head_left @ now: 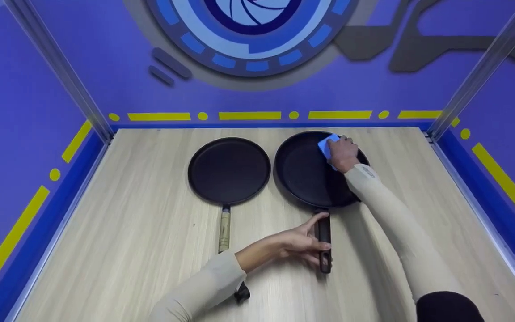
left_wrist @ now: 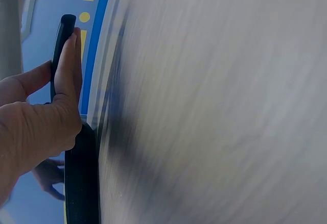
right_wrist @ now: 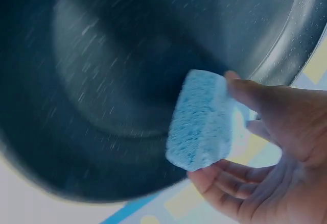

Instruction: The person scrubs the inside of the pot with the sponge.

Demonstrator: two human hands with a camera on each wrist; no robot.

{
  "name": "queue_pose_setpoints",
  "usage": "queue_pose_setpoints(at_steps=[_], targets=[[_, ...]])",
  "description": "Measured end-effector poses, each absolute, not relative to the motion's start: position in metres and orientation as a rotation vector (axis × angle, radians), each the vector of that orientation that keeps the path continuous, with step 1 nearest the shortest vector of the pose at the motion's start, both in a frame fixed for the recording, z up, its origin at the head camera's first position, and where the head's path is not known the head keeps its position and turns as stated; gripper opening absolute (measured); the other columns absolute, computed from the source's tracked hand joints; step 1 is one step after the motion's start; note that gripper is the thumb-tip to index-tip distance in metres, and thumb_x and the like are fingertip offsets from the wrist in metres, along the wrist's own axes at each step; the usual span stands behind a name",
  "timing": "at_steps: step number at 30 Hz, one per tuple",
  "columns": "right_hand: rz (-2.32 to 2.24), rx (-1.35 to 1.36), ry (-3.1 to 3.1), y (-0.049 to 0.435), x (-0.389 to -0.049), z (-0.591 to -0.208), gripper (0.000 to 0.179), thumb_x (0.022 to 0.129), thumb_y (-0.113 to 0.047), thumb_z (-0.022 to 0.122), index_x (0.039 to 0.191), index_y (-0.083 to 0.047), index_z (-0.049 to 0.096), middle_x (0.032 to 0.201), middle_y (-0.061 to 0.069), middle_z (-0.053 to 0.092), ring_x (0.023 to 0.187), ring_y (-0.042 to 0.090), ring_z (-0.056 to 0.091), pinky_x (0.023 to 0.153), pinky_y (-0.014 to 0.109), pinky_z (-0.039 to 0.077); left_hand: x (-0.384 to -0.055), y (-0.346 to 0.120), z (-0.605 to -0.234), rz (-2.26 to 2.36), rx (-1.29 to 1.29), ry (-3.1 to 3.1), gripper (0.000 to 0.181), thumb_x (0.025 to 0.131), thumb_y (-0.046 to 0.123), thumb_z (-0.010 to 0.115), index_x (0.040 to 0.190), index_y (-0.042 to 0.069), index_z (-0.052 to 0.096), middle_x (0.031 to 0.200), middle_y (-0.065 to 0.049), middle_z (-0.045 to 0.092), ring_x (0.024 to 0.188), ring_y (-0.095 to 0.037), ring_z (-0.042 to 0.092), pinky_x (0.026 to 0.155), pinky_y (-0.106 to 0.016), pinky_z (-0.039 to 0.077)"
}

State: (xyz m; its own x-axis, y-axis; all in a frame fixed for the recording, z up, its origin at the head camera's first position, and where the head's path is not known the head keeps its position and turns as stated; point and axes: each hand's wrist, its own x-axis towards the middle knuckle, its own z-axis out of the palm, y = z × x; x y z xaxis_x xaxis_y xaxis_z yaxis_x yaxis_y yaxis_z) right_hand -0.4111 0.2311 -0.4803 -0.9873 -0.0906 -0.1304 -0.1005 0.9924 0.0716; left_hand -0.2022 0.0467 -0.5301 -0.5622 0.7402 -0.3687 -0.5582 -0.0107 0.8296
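My right hand (head_left: 344, 153) grips a light blue sponge (head_left: 327, 145) at the far right inside of a black frying pan (head_left: 300, 172). In the right wrist view, thumb and fingers pinch the porous sponge (right_wrist: 196, 119) by its edges, over the dark pan surface (right_wrist: 117, 60) with small pale specks and streaks. My left hand (head_left: 300, 241) holds the pan's black handle (head_left: 324, 232), its thumb near the pan end and fingers lower down. In the left wrist view, the handle (left_wrist: 64, 35) stands between thumb and fingers of the left hand (left_wrist: 41, 122).
Left of the frying pan lies a flat black griddle pan (head_left: 229, 170) with a wood-coloured handle (head_left: 224, 230), partly hidden under the left forearm. Both pans rest on a pale wooden table (head_left: 128, 214). Blue-purple panels (head_left: 239, 98) with yellow marks enclose the table's back and sides.
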Motion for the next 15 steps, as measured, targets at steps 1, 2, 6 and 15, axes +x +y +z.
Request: queue_pose_setpoints(at_steps=[1,2,6,15], targets=[[0.134,-0.148,2.999,0.236,-0.408,-0.478,0.064,0.082,-0.030,0.074,0.134,-0.005,0.045,0.118,0.037,0.047,0.108,0.050,0.050,0.081,0.059,0.052,-0.202,0.047,-0.530,1.734,0.212,1.307,0.083,0.088,-0.003,0.063,0.144,0.044,0.022,0.083,-0.017,0.067,0.068,-0.026,0.069,0.076,-0.044,0.059],[0.146,-0.150,2.987,0.241,-0.405,-0.476,0.064,0.081,-0.030,0.074,0.132,-0.004,0.046,0.116,0.037,0.048,0.106,0.050,0.051,0.080,0.059,0.052,-0.202,0.047,-0.530,1.731,0.212,1.310,0.083,0.088,-0.002,0.062,0.144,0.044,0.022,0.083,-0.018,0.067,0.068,-0.026,0.069,0.076,-0.044,0.059],[0.114,-0.166,2.950,0.256,-0.393,-0.466,0.067,0.077,-0.029,0.078,0.131,-0.003,0.048,0.113,0.038,0.050,0.103,0.052,0.052,0.081,0.060,0.051,-0.203,0.047,-0.529,1.719,0.214,1.344,0.083,0.088,-0.002,0.063,0.143,0.045,0.022,0.085,-0.019,0.067,0.067,-0.026,0.069,0.074,-0.042,0.060],[0.019,-0.230,2.894,0.277,-0.370,-0.459,0.065,0.076,-0.036,0.077,0.123,0.002,0.052,0.110,0.038,0.054,0.099,0.052,0.054,0.077,0.061,0.051,-0.203,0.046,-0.528,1.694,0.196,1.362,0.087,0.087,-0.002,0.064,0.144,0.047,0.021,0.092,-0.022,0.066,0.068,-0.027,0.068,0.073,-0.042,0.060]])
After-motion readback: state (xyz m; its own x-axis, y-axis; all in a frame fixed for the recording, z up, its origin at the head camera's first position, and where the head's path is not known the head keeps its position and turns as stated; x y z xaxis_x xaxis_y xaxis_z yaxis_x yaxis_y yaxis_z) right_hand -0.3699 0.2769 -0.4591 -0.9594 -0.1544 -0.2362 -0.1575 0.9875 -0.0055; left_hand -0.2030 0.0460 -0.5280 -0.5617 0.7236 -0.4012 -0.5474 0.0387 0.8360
